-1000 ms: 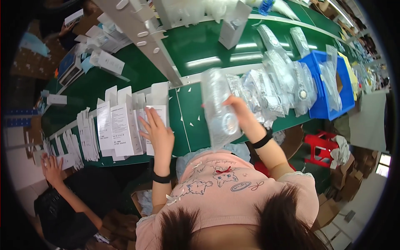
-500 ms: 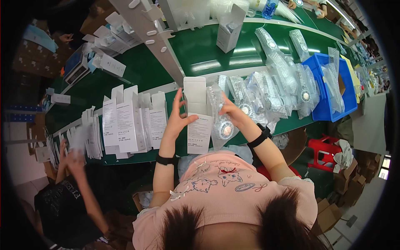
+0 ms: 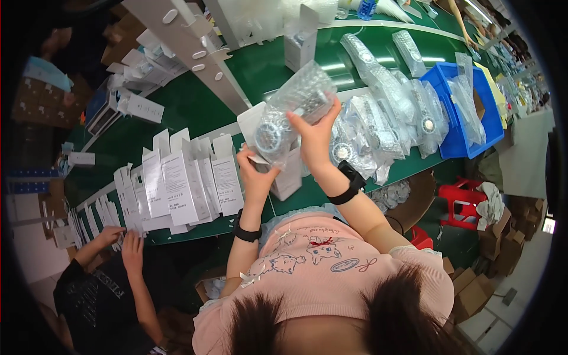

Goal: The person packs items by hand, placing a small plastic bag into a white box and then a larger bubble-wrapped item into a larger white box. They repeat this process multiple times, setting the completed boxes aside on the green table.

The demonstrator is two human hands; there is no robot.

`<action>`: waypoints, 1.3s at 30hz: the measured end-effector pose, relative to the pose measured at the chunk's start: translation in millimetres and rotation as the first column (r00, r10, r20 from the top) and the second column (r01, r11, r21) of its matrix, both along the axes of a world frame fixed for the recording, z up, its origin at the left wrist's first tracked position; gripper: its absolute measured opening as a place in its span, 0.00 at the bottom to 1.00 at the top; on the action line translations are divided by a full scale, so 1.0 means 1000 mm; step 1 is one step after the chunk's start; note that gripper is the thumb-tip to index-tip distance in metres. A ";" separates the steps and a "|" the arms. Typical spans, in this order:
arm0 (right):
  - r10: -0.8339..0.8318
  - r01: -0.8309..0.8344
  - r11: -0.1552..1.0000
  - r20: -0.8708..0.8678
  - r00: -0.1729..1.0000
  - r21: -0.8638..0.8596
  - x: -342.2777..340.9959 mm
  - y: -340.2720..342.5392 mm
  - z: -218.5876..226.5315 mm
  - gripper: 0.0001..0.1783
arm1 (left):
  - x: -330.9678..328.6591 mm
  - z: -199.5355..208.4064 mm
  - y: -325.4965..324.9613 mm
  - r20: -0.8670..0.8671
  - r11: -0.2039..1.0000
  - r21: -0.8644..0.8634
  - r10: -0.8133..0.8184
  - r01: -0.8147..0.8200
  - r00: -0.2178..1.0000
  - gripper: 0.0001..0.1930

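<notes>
My right hand [image 3: 317,133] grips a clear bubble-wrap pouch [image 3: 305,89], tilted, with a round, ringed item showing at its lower left end. The pouch hangs over an open white carton [image 3: 289,178] and hides much of its mouth. Around the carton's left edge, by the raised flap, my left hand [image 3: 257,176] is closed. Whether the pouch's lower end is inside the carton or only above it, I cannot tell. More bubble-wrapped items [image 3: 373,127] lie in a heap just right of my right hand.
Several upright white cartons [image 3: 180,180] stand in a row to the left. A blue bin [image 3: 452,133] holds clear bags on the right. Another open carton [image 3: 300,47] stands beyond my hands, near a metal post [image 3: 198,53]. A co-worker's hands [image 3: 124,239] handle cartons at far left.
My right hand has lifted the pouch from beside the carton and swung it left over the carton's top. My left hand has closed on the carton, which now leans.
</notes>
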State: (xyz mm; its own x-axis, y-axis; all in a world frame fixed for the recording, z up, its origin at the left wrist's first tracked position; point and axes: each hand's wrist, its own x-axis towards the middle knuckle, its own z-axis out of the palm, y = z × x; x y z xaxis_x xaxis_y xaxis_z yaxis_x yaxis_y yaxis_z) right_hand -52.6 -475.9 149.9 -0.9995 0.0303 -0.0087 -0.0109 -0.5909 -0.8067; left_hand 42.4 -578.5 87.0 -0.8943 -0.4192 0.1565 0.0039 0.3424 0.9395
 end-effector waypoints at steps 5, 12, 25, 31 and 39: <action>0.087 0.329 0.693 -0.528 0.845 0.641 0.002 0.007 -0.012 0.27 | -0.010 -0.005 0.006 -0.232 0.960 -0.271 0.000 -0.065 0.973 0.33; 0.405 0.297 0.387 -0.450 0.795 0.873 -0.078 0.077 -0.035 0.15 | -0.019 -0.034 -0.012 -0.241 0.944 -0.155 0.248 -0.290 0.938 0.34; 0.763 0.082 -0.426 0.309 0.567 0.901 -0.188 0.148 -0.086 0.14 | -0.024 -0.055 0.020 -0.281 0.986 -0.127 0.066 -0.105 0.957 0.36; 0.797 -0.145 0.128 -0.015 0.603 0.981 -0.134 0.126 0.036 0.11 | -0.038 0.026 0.023 -0.232 0.957 -0.231 0.120 -0.175 0.965 0.24; 0.852 0.031 0.516 -0.517 0.083 0.856 -0.078 0.059 0.029 0.15 | -0.040 0.043 0.009 0.096 0.972 -0.094 0.222 -0.213 0.970 0.08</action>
